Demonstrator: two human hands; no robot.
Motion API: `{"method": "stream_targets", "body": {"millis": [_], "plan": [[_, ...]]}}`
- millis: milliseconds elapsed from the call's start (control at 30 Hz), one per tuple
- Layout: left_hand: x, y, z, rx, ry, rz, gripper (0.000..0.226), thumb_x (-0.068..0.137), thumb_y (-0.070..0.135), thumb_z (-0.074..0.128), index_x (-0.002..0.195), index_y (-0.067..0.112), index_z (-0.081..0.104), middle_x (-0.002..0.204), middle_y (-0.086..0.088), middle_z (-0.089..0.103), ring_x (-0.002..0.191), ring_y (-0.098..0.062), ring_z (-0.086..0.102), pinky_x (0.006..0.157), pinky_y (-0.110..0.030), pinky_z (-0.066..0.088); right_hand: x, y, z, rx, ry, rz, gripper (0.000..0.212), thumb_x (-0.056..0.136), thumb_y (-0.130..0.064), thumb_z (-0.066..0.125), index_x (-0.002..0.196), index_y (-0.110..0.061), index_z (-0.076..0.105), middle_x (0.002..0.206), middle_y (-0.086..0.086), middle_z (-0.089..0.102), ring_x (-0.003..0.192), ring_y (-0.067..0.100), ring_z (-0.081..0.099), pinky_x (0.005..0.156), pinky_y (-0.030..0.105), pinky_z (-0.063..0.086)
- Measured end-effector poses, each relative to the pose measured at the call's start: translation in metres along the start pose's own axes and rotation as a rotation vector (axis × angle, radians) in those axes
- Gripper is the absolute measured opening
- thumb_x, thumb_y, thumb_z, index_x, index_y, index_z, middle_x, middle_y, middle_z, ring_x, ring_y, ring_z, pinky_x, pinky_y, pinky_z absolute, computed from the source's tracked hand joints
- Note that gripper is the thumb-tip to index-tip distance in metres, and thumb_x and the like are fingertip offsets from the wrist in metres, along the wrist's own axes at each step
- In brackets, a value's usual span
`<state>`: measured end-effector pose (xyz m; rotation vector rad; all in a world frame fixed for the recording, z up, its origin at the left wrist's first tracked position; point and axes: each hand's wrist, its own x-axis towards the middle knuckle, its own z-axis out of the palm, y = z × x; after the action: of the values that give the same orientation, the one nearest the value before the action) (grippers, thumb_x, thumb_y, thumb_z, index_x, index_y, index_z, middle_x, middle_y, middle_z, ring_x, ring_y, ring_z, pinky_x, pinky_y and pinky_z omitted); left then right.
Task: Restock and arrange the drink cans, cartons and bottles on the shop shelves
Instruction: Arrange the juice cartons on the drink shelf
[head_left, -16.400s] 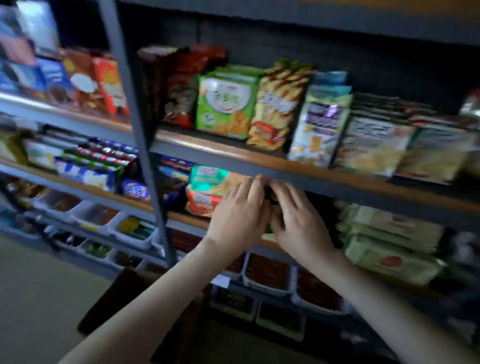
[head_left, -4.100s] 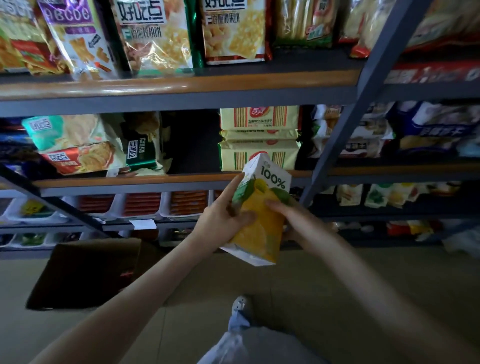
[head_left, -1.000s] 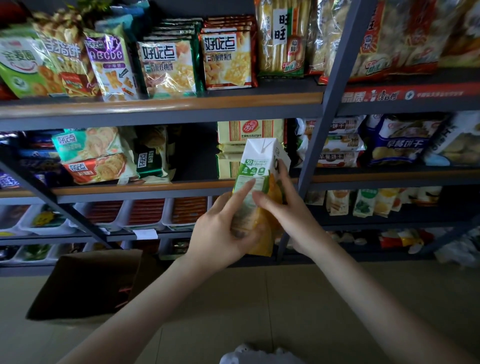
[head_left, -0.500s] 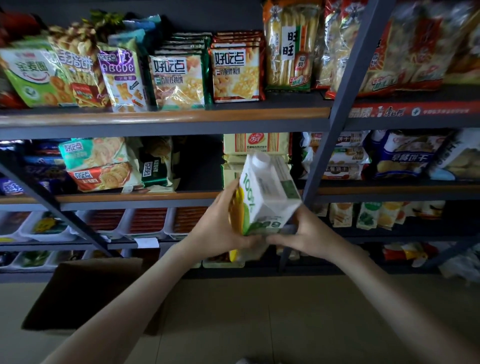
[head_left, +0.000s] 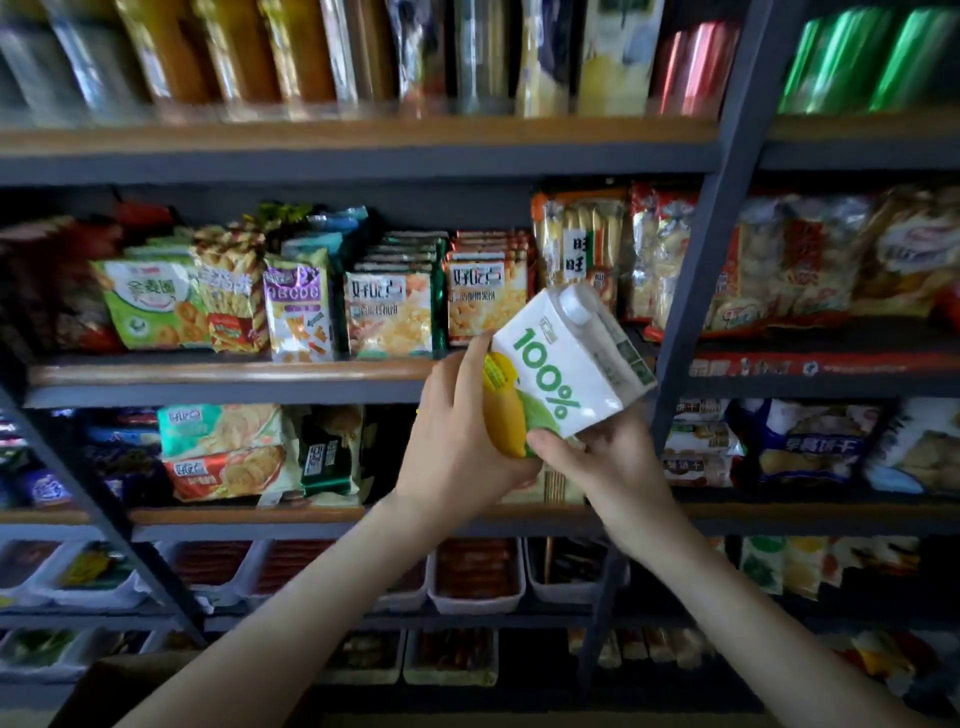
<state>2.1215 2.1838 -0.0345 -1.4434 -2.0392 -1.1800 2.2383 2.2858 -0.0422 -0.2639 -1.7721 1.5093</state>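
**We hold the carton (head_left: 566, 374) before the shelves, not yet placed.**
Our left hand (head_left: 457, 441) curls round its lower side. Our right hand (head_left: 608, 457) cups the bottom corner, thumb pressed on the front. It tilts in the air, just off the snack shelf (head_left: 234, 371) edge, beside the post (head_left: 696, 291). Next, we judge, it needs righting and lifting to the top shelf (head_left: 363, 135), where the blurred drinks stand.

Open air in front of the shelves (head_left: 234, 371), around the juice carton (head_left: 566, 374). Dark gap (head_left: 387, 447) on the lower shelf (head_left: 234, 517) between the green-black packet (head_left: 324, 457) and the left hand (head_left: 457, 447). Hemmed just right of the carton by a grey upright post (head_left: 696, 291); snack bags (head_left: 389, 312) packed edge to edge above.
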Motion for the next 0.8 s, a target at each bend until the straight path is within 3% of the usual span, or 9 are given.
{"method": "stream_targets", "body": {"millis": [100, 300, 400, 467, 533, 600, 633, 733, 800], "plan": [[0.051, 0.007, -0.028, 0.052, 0.177, 0.213, 0.107, 0.065, 0.048, 0.079, 0.145, 0.011, 0.019, 0.134, -0.010, 0.035, 0.122, -0.030, 0.038, 0.101, -0.034, 0.032, 0.040, -0.042, 0.006, -0.019, -0.006, -0.200, 0.058, 0.075, 0.005, 0.073, 0.123, -0.018, 0.050, 0.115, -0.008, 0.068, 0.110, 0.010, 0.064, 0.085, 0.020, 0.052], [0.137, 0.003, -0.090, 0.160, 0.339, 0.494, 0.101, 0.075, 0.051, 0.067, 0.147, 0.007, 0.013, 0.137, -0.011, 0.032, 0.124, -0.030, 0.036, 0.102, -0.037, 0.036, 0.114, -0.112, 0.024, -0.106, -0.018, -0.508, 0.063, 0.070, -0.002, 0.072, 0.128, 0.005, 0.046, 0.114, 0.005, 0.066, 0.105, 0.005, 0.065, 0.083, 0.014, 0.050], [0.170, -0.004, -0.107, 0.164, 0.462, 0.535, 0.097, 0.074, 0.045, 0.072, 0.144, 0.004, 0.018, 0.134, -0.014, 0.037, 0.121, -0.031, 0.040, 0.102, -0.038, 0.037, 0.144, -0.141, 0.036, -0.213, 0.005, -0.629, 0.074, 0.065, -0.013, 0.083, 0.126, -0.021, 0.041, 0.117, -0.022, 0.060, 0.111, -0.003, 0.058, 0.087, 0.013, 0.048], [0.187, -0.007, -0.114, 0.044, 0.521, 0.510, 0.091, 0.070, 0.040, 0.074, 0.140, 0.014, 0.022, 0.129, -0.003, 0.038, 0.120, -0.022, 0.040, 0.104, -0.030, 0.034, 0.166, -0.155, 0.043, -0.286, 0.019, -0.730, 0.085, 0.066, -0.001, 0.085, 0.127, -0.026, 0.033, 0.118, -0.041, 0.050, 0.116, -0.013, 0.050, 0.092, 0.012, 0.046], [0.199, -0.011, -0.116, -0.113, 0.562, 0.416, 0.089, 0.063, 0.035, 0.079, 0.134, 0.028, 0.026, 0.119, 0.014, 0.039, 0.114, -0.006, 0.038, 0.101, -0.013, 0.031, 0.188, -0.161, 0.050, -0.352, -0.006, -0.766, 0.095, 0.071, -0.006, 0.083, 0.144, -0.023, 0.023, 0.136, -0.028, 0.045, 0.129, -0.005, 0.044, 0.104, 0.030, 0.046], [0.211, -0.023, -0.112, -0.166, 0.639, 0.332, 0.101, 0.057, 0.028, 0.088, 0.137, 0.017, 0.027, 0.116, 0.021, 0.032, 0.110, 0.002, 0.034, 0.097, -0.003, 0.029, 0.208, -0.164, 0.057, -0.423, -0.030, -0.762, 0.102, 0.076, -0.017, 0.081, 0.153, -0.021, 0.013, 0.148, -0.005, 0.041, 0.136, 0.008, 0.040, 0.106, 0.045, 0.044], [0.217, -0.030, -0.109, -0.174, 0.674, 0.320, 0.102, 0.056, 0.030, 0.089, 0.136, 0.010, 0.028, 0.117, 0.021, 0.030, 0.111, 0.000, 0.035, 0.097, -0.006, 0.032, 0.218, -0.164, 0.060, -0.446, -0.052, -0.773, 0.101, 0.079, -0.018, 0.079, 0.154, -0.023, 0.012, 0.151, -0.001, 0.038, 0.138, 0.010, 0.039, 0.106, 0.047, 0.044], [0.232, -0.047, -0.106, -0.133, 0.745, 0.393, 0.091, 0.066, 0.047, 0.077, 0.134, 0.018, 0.024, 0.124, 0.008, 0.035, 0.119, -0.023, 0.044, 0.100, -0.032, 0.043, 0.242, -0.159, 0.070, -0.489, -0.109, -0.831, 0.091, 0.081, -0.030, 0.075, 0.150, -0.031, 0.015, 0.149, 0.001, 0.037, 0.140, 0.015, 0.035, 0.108, 0.052, 0.041], [0.242, -0.055, -0.107, -0.062, 0.762, 0.445, 0.089, 0.071, 0.049, 0.072, 0.136, 0.016, 0.022, 0.128, -0.001, 0.035, 0.122, -0.025, 0.042, 0.104, -0.029, 0.039, 0.257, -0.156, 0.073, -0.509, -0.107, -0.863, 0.089, 0.080, -0.041, 0.071, 0.149, -0.031, 0.015, 0.149, 0.002, 0.038, 0.141, 0.019, 0.034, 0.109, 0.053, 0.038]]}}
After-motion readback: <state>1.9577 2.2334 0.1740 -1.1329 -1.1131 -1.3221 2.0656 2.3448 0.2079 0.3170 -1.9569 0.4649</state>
